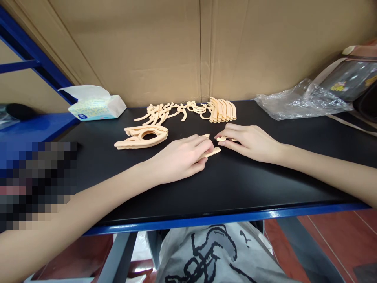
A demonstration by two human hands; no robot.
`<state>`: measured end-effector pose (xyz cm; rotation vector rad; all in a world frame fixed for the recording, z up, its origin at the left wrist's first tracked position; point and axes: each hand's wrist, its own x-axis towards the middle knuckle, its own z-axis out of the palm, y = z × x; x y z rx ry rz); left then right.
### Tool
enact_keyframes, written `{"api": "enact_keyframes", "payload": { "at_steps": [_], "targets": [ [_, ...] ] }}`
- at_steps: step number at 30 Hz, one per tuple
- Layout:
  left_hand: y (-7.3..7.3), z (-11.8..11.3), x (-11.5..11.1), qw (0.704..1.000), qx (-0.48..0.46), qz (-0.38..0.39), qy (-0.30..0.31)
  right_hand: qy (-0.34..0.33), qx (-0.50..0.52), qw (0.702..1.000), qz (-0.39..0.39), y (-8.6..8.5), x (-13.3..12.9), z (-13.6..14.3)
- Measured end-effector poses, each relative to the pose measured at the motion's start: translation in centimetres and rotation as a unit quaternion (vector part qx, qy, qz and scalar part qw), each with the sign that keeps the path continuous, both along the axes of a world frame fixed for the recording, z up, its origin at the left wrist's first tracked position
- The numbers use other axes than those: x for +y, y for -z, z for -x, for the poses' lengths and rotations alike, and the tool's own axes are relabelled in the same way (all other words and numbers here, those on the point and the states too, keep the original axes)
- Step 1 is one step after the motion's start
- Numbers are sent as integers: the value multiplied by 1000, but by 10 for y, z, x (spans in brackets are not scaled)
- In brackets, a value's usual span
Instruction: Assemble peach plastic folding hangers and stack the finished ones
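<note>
Two beige pieces are being held close together at the worktop (250, 186).
A long beige piece (217, 151) is being held under the curled fingers of the left hand (187, 155), while a small beige piece (222, 138) is being pinched in the narrow grip of the right hand (250, 140), just beside it. A stack of beige hangers (160, 139) is being supported to the left; behind, loose curved pieces (160, 113) and a row of slim pieces (222, 111) are being backed by cardboard (141, 51).
</note>
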<state>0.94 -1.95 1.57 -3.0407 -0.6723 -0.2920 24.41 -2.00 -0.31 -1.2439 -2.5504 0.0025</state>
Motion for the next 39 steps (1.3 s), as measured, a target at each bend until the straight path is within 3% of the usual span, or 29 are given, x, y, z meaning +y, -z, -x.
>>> {"api": "enact_keyframes", "payload": {
  "at_steps": [11, 17, 30, 39],
  "targets": [
    [3, 2, 4, 999, -2, -46, 12, -29, -16, 999, 1, 0, 0, -1],
    [3, 1, 5, 997, 3, -74, 17, 12, 28, 999, 14, -1, -4, 1],
    [3, 2, 8, 995, 28, -88, 37, -31, -51, 997, -40, -1, -7, 3],
    [0, 1, 7, 996, 30, -77, 35, -97, -11, 995, -38, 1, -4, 2]
  ]
}}
